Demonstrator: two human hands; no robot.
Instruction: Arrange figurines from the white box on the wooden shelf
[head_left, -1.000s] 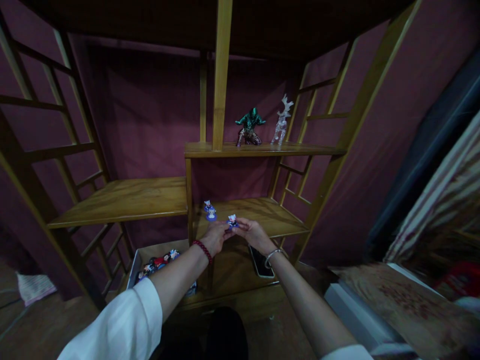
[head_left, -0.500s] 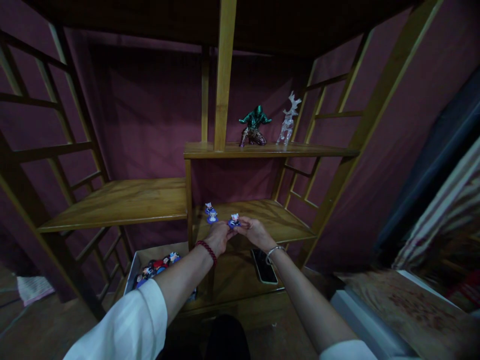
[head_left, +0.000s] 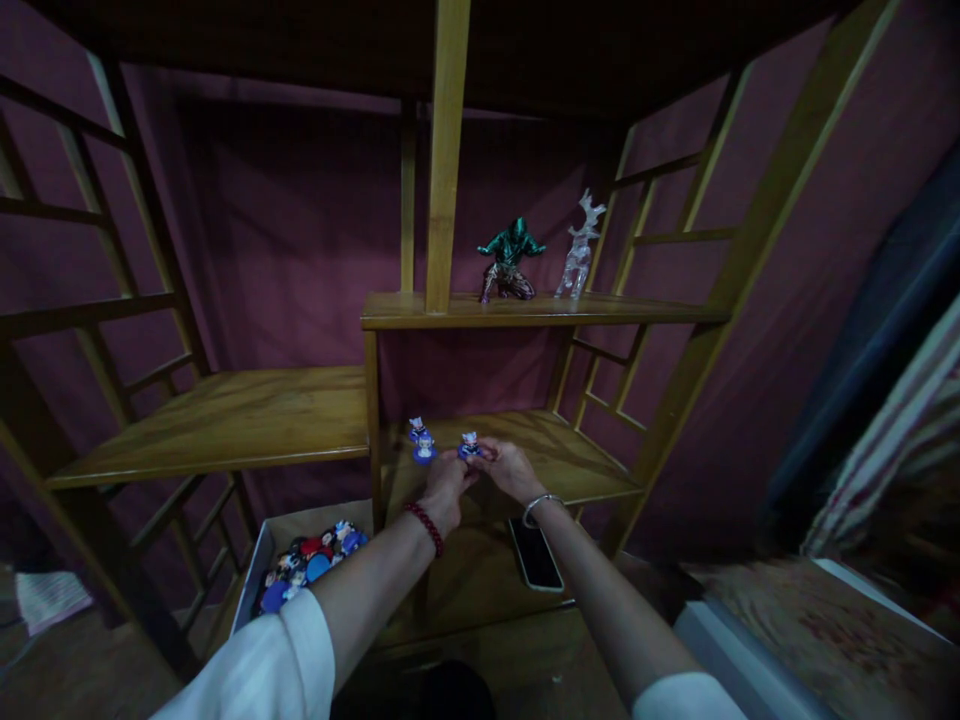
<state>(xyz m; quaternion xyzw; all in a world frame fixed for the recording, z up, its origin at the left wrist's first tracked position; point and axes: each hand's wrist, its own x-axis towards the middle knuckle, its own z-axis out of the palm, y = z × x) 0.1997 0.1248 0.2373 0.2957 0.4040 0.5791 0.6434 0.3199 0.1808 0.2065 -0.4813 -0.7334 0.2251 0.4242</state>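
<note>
A small white-headed figurine on a purple base [head_left: 470, 444] is held between my two hands at the front of the lower right shelf [head_left: 540, 450]. My left hand [head_left: 448, 487] grips its base from the left, fingers closed. From the other side, my right hand [head_left: 510, 470] pinches the same base. Left of my hands, two similar figurines stand on that shelf: a white one on a purple base [head_left: 424, 447] and, behind it, a darker-bodied one [head_left: 417, 429].
Below left, an open box [head_left: 259, 560] is full of colourful figurines [head_left: 319, 555]. A phone [head_left: 535, 555] lies on the lower board under my right wrist. Above stand a green crouching figure [head_left: 512, 258] and a clear deer [head_left: 579, 245]. A wooden post [head_left: 446, 160] rises in the middle.
The view has tilted slightly upward, showing more of the box. My hands have stayed nearly in place around the figurine, with my left hand and wrist a little further right.
</note>
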